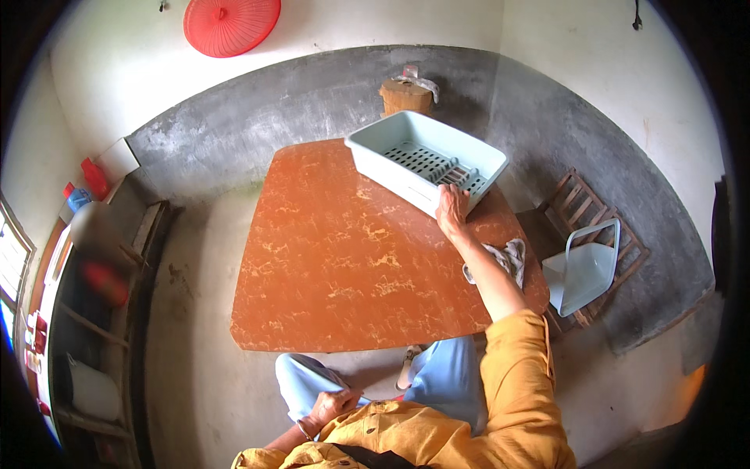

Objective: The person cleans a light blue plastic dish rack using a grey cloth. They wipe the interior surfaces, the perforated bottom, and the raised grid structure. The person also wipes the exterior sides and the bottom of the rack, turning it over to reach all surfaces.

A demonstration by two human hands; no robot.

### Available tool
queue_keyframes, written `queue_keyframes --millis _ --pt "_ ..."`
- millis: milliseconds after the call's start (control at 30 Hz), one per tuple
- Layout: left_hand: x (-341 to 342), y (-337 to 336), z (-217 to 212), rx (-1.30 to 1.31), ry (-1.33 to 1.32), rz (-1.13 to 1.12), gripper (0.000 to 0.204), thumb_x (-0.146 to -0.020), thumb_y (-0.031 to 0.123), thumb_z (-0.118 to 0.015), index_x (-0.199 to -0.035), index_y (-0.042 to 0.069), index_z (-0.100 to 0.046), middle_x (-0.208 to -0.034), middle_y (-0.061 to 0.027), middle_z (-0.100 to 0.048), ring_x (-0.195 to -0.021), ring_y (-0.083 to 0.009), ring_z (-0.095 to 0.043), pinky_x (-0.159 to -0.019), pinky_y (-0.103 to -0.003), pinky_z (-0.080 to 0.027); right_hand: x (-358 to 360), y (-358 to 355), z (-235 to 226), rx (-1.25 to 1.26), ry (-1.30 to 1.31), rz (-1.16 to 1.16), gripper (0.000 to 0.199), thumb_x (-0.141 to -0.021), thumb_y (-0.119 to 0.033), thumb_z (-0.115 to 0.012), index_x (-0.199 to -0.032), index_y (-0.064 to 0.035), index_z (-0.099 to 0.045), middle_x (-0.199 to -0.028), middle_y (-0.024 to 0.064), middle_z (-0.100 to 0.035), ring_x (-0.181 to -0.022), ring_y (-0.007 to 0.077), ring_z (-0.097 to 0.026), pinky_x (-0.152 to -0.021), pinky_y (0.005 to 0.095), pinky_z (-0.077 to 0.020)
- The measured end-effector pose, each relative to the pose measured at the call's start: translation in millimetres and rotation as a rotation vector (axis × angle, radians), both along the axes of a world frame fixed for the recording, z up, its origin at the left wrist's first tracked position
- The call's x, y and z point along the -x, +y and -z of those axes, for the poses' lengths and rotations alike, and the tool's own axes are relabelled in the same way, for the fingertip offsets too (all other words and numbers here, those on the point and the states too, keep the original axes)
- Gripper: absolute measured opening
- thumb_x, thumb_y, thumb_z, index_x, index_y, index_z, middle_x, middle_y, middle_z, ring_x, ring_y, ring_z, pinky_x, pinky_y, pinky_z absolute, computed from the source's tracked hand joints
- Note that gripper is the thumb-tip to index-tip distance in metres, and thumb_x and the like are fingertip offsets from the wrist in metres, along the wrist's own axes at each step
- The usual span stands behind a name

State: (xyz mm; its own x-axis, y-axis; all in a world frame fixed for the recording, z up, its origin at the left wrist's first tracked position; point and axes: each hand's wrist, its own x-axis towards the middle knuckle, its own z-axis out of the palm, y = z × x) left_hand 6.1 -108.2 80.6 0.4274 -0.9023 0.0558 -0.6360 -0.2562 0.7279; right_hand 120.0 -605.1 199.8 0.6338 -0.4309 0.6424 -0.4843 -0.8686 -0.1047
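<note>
A pale blue-green plastic basket with a slotted, perforated bottom sits on the far right part of the brown marbled table. My right hand reaches across and grips the basket's near rim close to its right corner, thumb and fingers over the edge. Under my right forearm lies a crumpled grey-and-white cloth. My left hand rests on my lap by the left thigh, fingers curled, with nothing visible in it.
Right of the table, a pale plastic basket with a raised handle rests by a wooden slatted chair. Behind the table stands a brown bin-like container with a cloth on it. Dark shelving lines the left wall.
</note>
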Motion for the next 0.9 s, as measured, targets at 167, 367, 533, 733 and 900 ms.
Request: queue_keyframes --millis 167,367,533,733,900 --pt "-23 -37 -52 0.296 -0.23 -0.017 0.015 -0.077 0.001 -0.065 -0.092 0.006 -0.066 -0.072 -0.0094 -0.062 -0.06 -0.0267 -0.061 -0.052 -0.033 -0.05 92 59 3 0.025 -0.119 -0.389 0.025 -0.072 0.007 -0.055 -0.094 -0.0056 -0.056 -0.084 0.0099 -0.054 -0.086 0.0275 -0.053 -0.082 0.0403 -0.0356" --pt "-70 -62 -132 0.361 -0.706 -0.49 0.053 -0.064 0.003 -0.075 -0.114 0.009 -0.06 -0.115 -0.0144 -0.053 -0.114 -0.0375 -0.046 -0.095 -0.048 -0.039 168 64 3 -0.051 -0.14 -0.516 0.034 -0.079 0.0 -0.063 -0.112 -0.0037 -0.055 -0.107 0.013 -0.056 -0.104 0.0287 -0.053 -0.098 0.0407 -0.0357" --pt "-103 -45 -159 0.208 -0.445 -0.347 0.077 -0.055 0.018 -0.087 -0.124 0.013 -0.054 -0.132 -0.0142 -0.048 -0.135 -0.0397 -0.027 -0.11 -0.058 -0.023 212 28 -1 -0.196 -0.106 -0.086 0.06 -0.084 -0.034 -0.064 -0.136 -0.0131 -0.043 -0.137 0.0169 -0.037 -0.127 0.0365 -0.032 -0.105 0.0496 -0.0268" --pt "-98 -46 -151 0.249 -0.705 -0.208 0.018 -0.063 0.005 -0.076 -0.079 0.01 -0.069 -0.073 -0.0031 -0.066 -0.099 -0.0188 -0.062 -0.112 -0.061 -0.011 207 6 39 -0.103 0.283 0.034 0.054 -0.082 -0.04 -0.065 -0.13 -0.0191 -0.052 -0.128 0.0067 -0.05 -0.115 0.0318 -0.04 -0.094 0.0425 -0.0308" --pt "-72 -88 -149 0.296 -0.714 -0.125 0.014 -0.061 0.009 -0.072 -0.068 0.01 -0.061 -0.062 -0.002 -0.057 -0.067 -0.0194 -0.059 -0.097 -0.042 -0.04 208 -9 57 -0.053 0.047 -0.153 0.024 -0.085 -0.014 -0.06 -0.108 -0.0073 -0.062 -0.103 0.0094 -0.058 -0.1 0.0295 -0.05 -0.084 0.0455 -0.0363"
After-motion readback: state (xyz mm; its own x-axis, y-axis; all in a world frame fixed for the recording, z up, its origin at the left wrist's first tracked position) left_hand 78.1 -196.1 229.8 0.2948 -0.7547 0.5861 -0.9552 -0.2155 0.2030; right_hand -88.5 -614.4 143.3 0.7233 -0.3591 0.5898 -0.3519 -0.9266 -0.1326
